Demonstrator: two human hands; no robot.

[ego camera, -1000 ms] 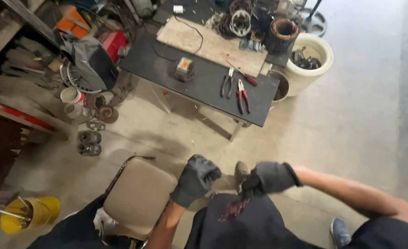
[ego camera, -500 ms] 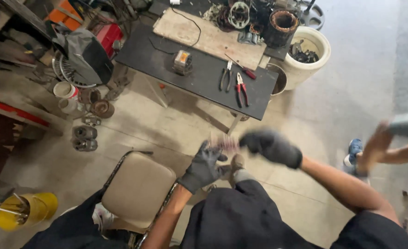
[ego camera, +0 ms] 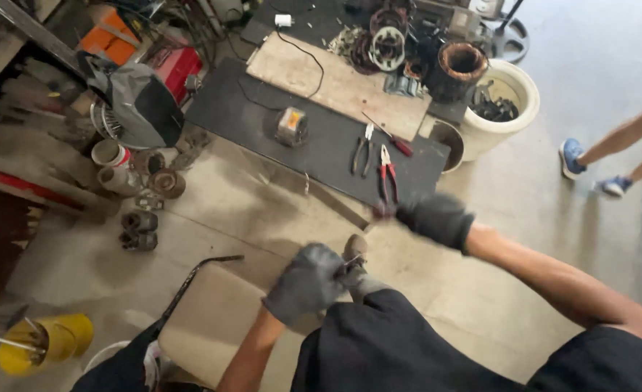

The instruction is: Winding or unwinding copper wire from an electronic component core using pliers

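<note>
Moved: right hand (ego camera: 437, 218) has stretched toward the black worktop (ego camera: 263, 116).
Nearest: red-handled pliers (ego camera: 387, 173), lengthwise just ahead.
Left hand (ego camera: 308, 282): clenched on something small.
Right hand: grip unclear.

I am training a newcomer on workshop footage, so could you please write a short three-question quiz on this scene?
1. True or false: both hands wear dark gloves.
2. Which hand reaches toward the red-handled pliers? A) left B) right C) neither
3. Fill in: the yellow container stands on the ____.

Key
1. True: the left hand and the right hand are both gloved.
2. B: the right hand is stretched out, blurred, just below the red-handled pliers on the black table; the left hand is closed near the knee, on something too small to tell.
3. Floor: the yellow container stands on the concrete floor, at lower left.
</note>
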